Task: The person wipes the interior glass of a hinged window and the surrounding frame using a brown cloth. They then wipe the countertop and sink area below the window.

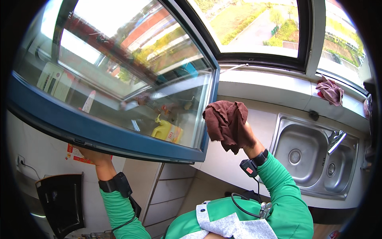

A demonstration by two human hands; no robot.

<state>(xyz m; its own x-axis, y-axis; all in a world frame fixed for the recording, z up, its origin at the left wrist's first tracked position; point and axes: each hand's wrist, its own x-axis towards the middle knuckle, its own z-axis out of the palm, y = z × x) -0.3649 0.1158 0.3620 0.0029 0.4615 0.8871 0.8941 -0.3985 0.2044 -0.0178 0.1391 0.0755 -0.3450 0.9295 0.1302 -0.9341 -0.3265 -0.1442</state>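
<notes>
A blue-framed glass window sash [119, 131] stands swung open across the left and middle of the view. My right hand [252, 140] holds a crumpled dark brown cloth [226, 124] by the sash's right-hand frame corner. Folds of the cloth hide most of that hand's fingers. Below the sash's lower frame is my left hand [94, 156], close against the edge near a metal lock fitting [86, 144]. Its fingers are hidden behind the frame, so their grip cannot be seen. Through the glass, a yellow pump bottle [167, 131] is visible.
A double-bowl steel sink [301, 152] with a chrome faucet [337, 142] is set into the counter on the right. Another cloth [330, 91] lies on the window ledge [268, 86]. A black range hood panel [61, 203] is at lower left, near a wall socket [21, 160].
</notes>
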